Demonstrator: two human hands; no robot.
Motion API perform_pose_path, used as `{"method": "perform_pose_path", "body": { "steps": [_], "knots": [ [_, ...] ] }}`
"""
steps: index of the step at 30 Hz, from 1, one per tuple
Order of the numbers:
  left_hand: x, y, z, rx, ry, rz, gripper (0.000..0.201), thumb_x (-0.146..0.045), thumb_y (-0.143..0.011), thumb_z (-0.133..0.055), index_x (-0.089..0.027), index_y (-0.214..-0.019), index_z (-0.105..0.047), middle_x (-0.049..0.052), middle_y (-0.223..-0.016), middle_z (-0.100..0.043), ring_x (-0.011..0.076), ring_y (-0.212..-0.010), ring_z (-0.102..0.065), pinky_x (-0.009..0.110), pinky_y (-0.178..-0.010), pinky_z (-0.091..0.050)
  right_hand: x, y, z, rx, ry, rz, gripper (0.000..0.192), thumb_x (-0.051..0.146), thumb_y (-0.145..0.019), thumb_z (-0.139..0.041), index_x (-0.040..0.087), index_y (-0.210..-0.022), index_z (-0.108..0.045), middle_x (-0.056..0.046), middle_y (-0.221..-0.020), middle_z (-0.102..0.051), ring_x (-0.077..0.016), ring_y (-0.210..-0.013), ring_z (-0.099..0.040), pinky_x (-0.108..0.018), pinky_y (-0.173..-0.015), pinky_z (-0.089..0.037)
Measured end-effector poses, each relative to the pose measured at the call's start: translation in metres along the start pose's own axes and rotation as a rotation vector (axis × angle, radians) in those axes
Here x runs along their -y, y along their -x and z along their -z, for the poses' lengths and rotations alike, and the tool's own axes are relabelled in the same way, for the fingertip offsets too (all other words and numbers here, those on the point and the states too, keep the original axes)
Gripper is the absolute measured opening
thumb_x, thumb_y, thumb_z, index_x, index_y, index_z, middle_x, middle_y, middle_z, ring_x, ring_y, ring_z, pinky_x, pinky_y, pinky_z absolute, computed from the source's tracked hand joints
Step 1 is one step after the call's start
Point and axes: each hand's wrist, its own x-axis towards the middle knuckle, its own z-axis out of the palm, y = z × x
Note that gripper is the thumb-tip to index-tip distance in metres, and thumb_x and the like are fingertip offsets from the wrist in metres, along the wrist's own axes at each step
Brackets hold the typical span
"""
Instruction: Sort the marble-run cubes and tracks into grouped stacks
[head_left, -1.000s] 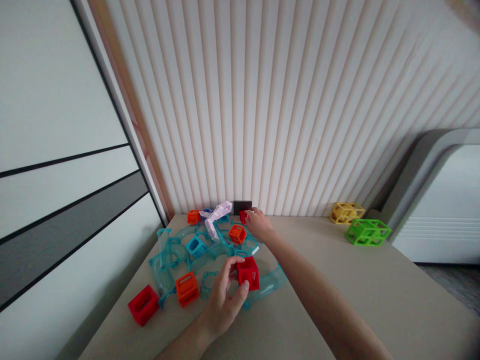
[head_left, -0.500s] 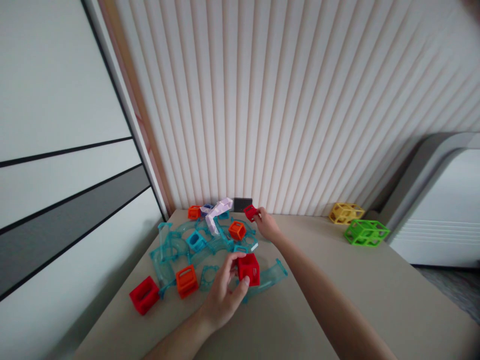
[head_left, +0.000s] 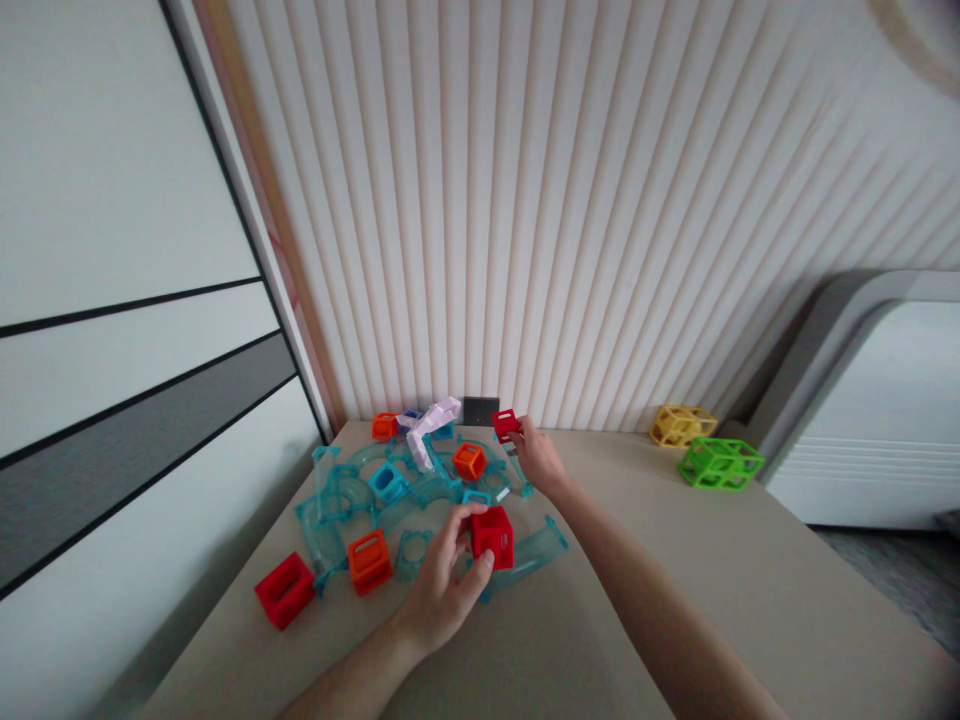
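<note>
Between thumb and fingers, my left hand grips a red toy block above the table's near middle. Farther back, my right hand pinches a smaller red frame-like piece with a slot in it. Under and beside the left hand lie clear teal track pieces, one of them a curved chute partly hidden by the red block. An orange hollow block and another red block stand to the left of my left hand. An orange cube sits left of my right hand.
A pale lilac angled piece lies over the track pieces at the back, near a blue block and a black box. Yellow and green lattice blocks sit at the right. A ribbed wall panel borders the table.
My right hand has turned the small red piece so that its slotted face shows more. My left hand keeps hold of the red block. The view has shifted slightly.
</note>
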Motion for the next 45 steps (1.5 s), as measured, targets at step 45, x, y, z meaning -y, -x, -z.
{"method": "perform_pose_path", "body": {
  "steps": [45],
  "knots": [
    [-0.001, -0.002, 0.002, -0.001, -0.051, -0.011, 0.044, -0.042, -0.094, -0.060, -0.023, -0.132, -0.049, 0.013, -0.132, -0.062, 0.0280, -0.116, -0.065, 0.044, -0.100, -0.053, 0.012, 0.009, 0.017, -0.173, 0.097, 0.147, 0.027, 0.020, -0.102, -0.041, 0.027, -0.117, -0.062, -0.007, -0.141, -0.056, -0.0253, -0.114, -0.061, -0.035, -0.097, -0.043]
  ]
}}
